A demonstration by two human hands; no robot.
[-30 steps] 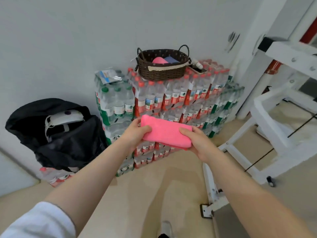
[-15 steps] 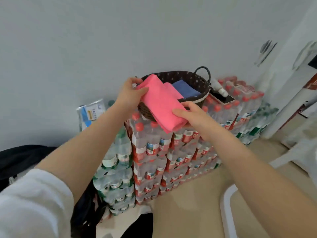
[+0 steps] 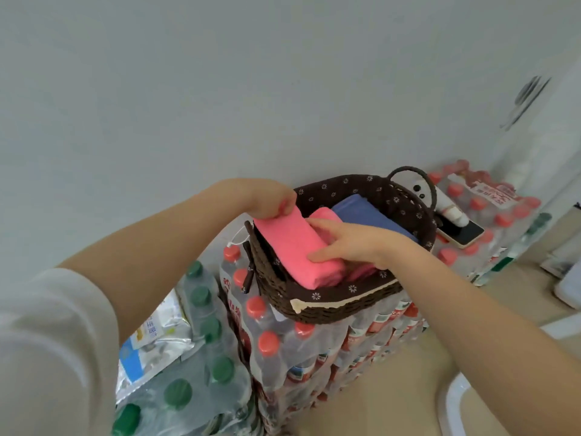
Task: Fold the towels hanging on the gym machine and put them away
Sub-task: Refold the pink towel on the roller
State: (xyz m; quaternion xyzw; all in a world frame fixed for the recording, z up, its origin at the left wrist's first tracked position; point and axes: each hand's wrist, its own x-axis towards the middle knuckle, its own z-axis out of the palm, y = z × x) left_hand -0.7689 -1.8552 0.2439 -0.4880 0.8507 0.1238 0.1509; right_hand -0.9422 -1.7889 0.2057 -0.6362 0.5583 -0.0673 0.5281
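Soft, even, fairly bright daylight with no hard shadows or glare. Slightly soft focus throughout; wide-angle bending stretches the sleeve (image 3: 47,347) at lower left and the frame's edges.

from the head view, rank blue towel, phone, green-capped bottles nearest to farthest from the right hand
From the right hand:
1. blue towel, in the basket, just beyond the fingers
2. phone, right of the basket
3. green-capped bottles, far lower left
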